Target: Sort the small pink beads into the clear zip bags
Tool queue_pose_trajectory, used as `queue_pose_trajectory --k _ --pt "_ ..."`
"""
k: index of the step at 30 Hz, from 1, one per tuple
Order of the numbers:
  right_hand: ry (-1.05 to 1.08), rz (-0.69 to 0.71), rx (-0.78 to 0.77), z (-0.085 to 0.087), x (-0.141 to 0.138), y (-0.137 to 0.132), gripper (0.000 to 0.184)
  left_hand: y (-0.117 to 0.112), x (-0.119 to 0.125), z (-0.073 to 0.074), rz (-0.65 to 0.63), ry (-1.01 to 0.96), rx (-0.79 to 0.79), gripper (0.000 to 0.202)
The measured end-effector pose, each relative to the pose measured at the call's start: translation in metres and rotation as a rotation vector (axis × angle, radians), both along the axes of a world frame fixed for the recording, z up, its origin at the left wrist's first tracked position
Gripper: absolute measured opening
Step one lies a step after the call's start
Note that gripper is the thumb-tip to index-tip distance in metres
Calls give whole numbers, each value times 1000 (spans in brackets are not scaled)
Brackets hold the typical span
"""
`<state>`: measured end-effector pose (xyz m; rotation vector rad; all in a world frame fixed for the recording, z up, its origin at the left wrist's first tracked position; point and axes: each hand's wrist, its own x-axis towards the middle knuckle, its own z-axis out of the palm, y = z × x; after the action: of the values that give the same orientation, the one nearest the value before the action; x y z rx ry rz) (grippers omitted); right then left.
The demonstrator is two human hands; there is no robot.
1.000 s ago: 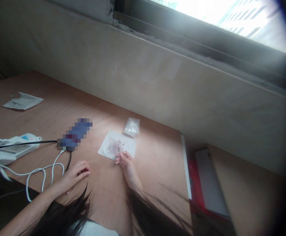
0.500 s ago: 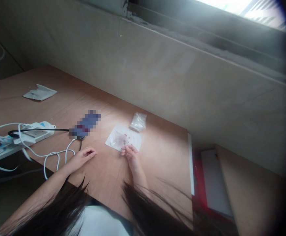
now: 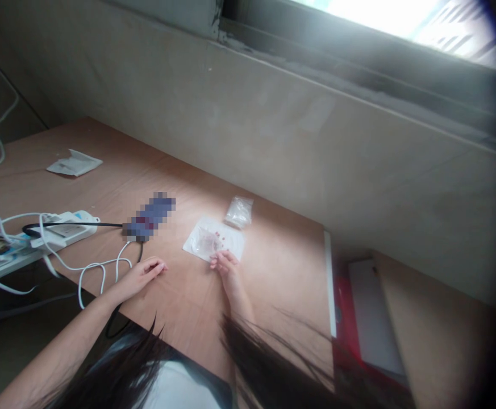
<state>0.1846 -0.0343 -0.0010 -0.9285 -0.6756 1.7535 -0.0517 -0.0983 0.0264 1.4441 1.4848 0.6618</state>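
Observation:
My right hand rests its fingertips at the lower edge of a white sheet. On that sheet lies a clear plastic piece with small red bits around it. My left hand lies flat on the wooden table, fingers extended and holding nothing, just below a white cable. A pixelated blue object with a black cord lies beyond it. A small clear plastic bag sits just past the sheet.
A white power strip with tangled cables sits at the table's left edge. A folded white paper lies further back. A wall rises behind the table. A red-and-white folder lies beyond the right edge. Hair hangs across the lower view.
The whole view has shifted with my head. My left hand has opened from a curled to a flat pose, while my right hand stays at the sheet.

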Motion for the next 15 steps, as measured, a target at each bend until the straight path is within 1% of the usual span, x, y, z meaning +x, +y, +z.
queue_pose_trajectory --k 5,9,12,15 --pt "48 -21 -14 -4 1 1 9 5 9 3 -68 16 12 27" --pt "55 -33 -56 -2 2 3 12 13 14 5 -104 23 25 28" --pt "-6 -26 -91 2 6 3 15 22 17 9 -111 24 23 30" --pt "-149 -54 -89 7 10 5 16 38 23 16 -61 18 -7 32"
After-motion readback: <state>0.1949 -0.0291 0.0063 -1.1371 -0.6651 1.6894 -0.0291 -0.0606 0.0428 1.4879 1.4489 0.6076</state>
